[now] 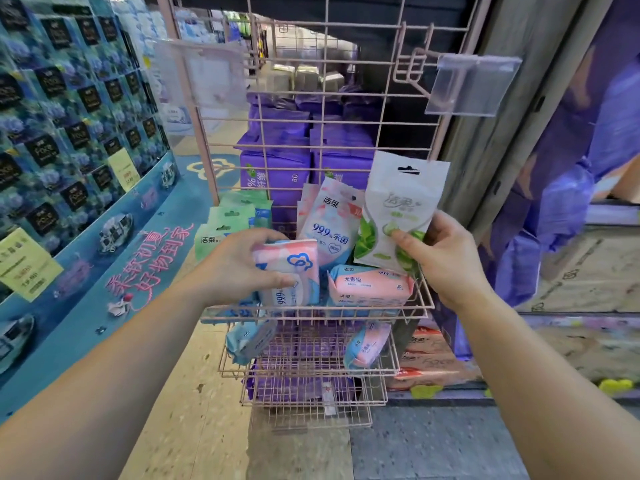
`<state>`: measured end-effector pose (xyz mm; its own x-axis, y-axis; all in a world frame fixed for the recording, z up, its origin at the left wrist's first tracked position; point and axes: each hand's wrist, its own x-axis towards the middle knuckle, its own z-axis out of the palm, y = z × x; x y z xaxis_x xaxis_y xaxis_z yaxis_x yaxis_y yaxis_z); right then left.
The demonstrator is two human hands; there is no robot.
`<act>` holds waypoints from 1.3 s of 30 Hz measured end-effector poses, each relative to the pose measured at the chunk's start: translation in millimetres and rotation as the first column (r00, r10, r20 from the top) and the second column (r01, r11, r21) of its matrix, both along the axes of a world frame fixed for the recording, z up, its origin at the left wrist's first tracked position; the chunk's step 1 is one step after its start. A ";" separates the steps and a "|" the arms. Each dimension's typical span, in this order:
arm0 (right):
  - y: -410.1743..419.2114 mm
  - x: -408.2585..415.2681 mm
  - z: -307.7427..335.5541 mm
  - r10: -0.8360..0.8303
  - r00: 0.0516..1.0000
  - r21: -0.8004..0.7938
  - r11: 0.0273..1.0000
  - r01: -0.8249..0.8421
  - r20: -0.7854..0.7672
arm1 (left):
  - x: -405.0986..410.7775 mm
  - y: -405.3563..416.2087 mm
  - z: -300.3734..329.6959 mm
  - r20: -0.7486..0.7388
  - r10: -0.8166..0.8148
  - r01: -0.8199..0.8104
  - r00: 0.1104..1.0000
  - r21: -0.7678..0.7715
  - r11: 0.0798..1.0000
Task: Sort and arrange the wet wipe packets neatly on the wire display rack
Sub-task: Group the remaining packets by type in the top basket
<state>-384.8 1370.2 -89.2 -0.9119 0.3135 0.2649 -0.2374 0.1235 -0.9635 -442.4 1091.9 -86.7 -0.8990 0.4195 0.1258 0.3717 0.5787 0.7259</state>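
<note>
- Shop aisle, speckled floor (194, 403) underfoot; pink wire display rack (311, 311) straight ahead, stacked baskets below the top shelf.
- Lower baskets: blue packet (247, 337) slumped at left, pink-blue packet (367, 344) tilted at right. Not lined up, likely waiting to be sorted.
- Left hand (242, 268) in the top basket, fingers curled round a pink-and-blue wipe pack (289, 271); grip from the side, probably to turn or shift it.
- Right hand (446, 258) pinches a flat green-leaf packet (398, 209) by its lower right edge, thumb on the front. Held upright above the basket's right end, hang hole on top, so it looks bound for a hook or the green group.
- Pink pack (370, 285) lies flat on the basket between both hands.
- Behind it, pink flat packets (329, 223) lean against the back grid; green packets (228, 226) stand grouped at far left, so sorting is by colour, I judge.
- Higher up: bare hook with clear price tag holder (474, 84).
- Behind the grid, purple boxes (277, 168); far left, blue tissue display (69, 116).
</note>
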 end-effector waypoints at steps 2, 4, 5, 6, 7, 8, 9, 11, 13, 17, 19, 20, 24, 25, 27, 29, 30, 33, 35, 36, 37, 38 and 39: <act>-2.8 -1.5 -1.4 0.016 1.000 0.015 1.000 -0.016 0.016 | 3.2 0.9 6.6 -0.037 0.004 -0.004 0.999 0.023 1.000; -4.8 -3.8 -1.8 0.020 1.000 0.022 1.000 -0.020 0.019 | 6.5 -3.3 18.9 -0.032 0.083 -0.076 0.996 0.157 0.985; -5.5 -4.7 -1.9 0.019 1.000 0.028 0.999 -0.019 0.022 | 7.7 -7.3 26.4 -0.026 0.122 -0.112 0.992 0.234 0.966; -6.2 -5.7 -2.5 0.019 1.000 0.036 0.999 -0.020 0.024 | 10.2 -11.7 35.1 -0.026 0.143 -0.129 0.989 0.296 0.946; -7.1 -6.6 -3.6 0.021 0.999 0.042 0.999 -0.022 0.025 | 12.6 -17.2 42.3 -0.020 0.143 -0.126 0.990 0.363 0.923; -7.9 -7.1 -4.3 0.025 0.999 0.040 0.999 -0.026 0.026 | 16.6 -23.5 46.7 0.005 0.120 -0.110 0.993 0.442 0.890; -8.5 -7.3 -4.6 0.028 0.999 0.032 0.999 -0.029 0.027 | 22.0 -31.1 47.4 0.046 0.081 -0.093 0.996 0.509 0.856; -9.7 -7.6 -4.4 0.033 0.999 0.016 0.999 -0.033 0.024 | 36.3 -49.2 36.2 0.126 -0.017 -0.058 0.992 0.565 0.823; -10.4 -8.2 -4.3 0.024 1.000 0.006 1.000 -0.024 0.014 | 53.9 -66.6 11.5 0.230 -0.101 -0.038 0.968 0.531 0.847; -10.7 -10.0 -5.3 0.002 1.000 -0.003 1.000 -0.002 0.018 | 82.7 -74.4 -61.8 0.432 -0.119 -0.014 0.894 0.291 0.957; -10.3 -9.2 -5.7 0.013 1.000 -0.023 1.000 -0.012 0.015 | 89.9 -63.5 -100.3 0.500 -0.051 -0.103 0.864 0.275 0.956; -10.3 -8.4 -5.8 0.017 1.000 -0.033 0.999 -0.017 0.012 | 91.9 -56.0 -116.9 0.505 0.013 -0.177 0.863 0.279 0.944; -10.2 -4.6 -5.9 0.036 0.999 -0.084 0.996 -0.036 0.001 | 84.3 -21.8 -160.9 0.384 0.315 -0.437 0.868 0.289 0.852; -10.4 -3.7 -5.9 0.039 0.999 -0.090 0.995 -0.040 -0.003 | 81.5 -11.1 -161.7 0.323 0.351 -0.440 0.879 0.269 0.857; -11.9 -2.2 -5.5 0.049 0.999 -0.100 0.994 -0.049 -0.005 | 72.0 10.2 -159.4 0.186 0.416 -0.450 0.890 0.214 0.867; -12.4 -1.3 -5.1 0.056 0.998 -0.112 0.992 -0.057 -0.006 | 62.1 31.2 -151.5 0.179 0.410 -0.439 0.894 0.172 0.882; -11.9 -1.4 -5.1 0.057 0.998 -0.115 0.992 -0.058 -0.007 | 56.3 39.0 -149.4 0.178 0.404 -0.430 0.897 0.147 0.891; -8.1 -1.6 -4.6 0.063 0.998 -0.119 0.991 -0.063 0.000 | 49.2 39.5 -159.2 0.048 0.364 -0.344 0.930 -0.238 0.908; -4.9 -1.8 -4.7 0.071 0.998 -0.118 0.991 -0.070 0.000 | 50.6 32.5 -171.8 0.036 0.242 -0.207 0.970 -0.407 0.890; -3.4 -2.1 -5.2 0.072 0.997 -0.106 0.992 -0.072 -0.002 | 51.3 30.6 -174.7 0.061 0.187 -0.139 0.981 -0.456 0.879; -1.6 -2.0 -5.3 0.072 0.997 -0.086 0.994 -0.072 -0.003 | 51.8 30.2 -173.9 0.089 0.164 -0.103 0.982 -0.478 0.872; 0.2 -2.2 -5.6 0.072 0.997 -0.065 0.995 -0.072 -0.006 | 51.8 30.6 -168.4 0.117 0.134 -0.057 0.984 -0.506 0.860; 1.7 -2.2 -5.7 0.073 0.997 -0.048 0.996 -0.074 -0.010 | 50.8 31.5 -161.1 0.166 0.073 0.031 0.983 -0.553 0.833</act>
<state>-387.0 1371.9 -94.9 -0.9308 0.2582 0.2587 -0.2522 0.0586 -0.9659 -391.5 1123.5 -247.8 -0.8935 0.3528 -0.2779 0.2542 0.9074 0.3346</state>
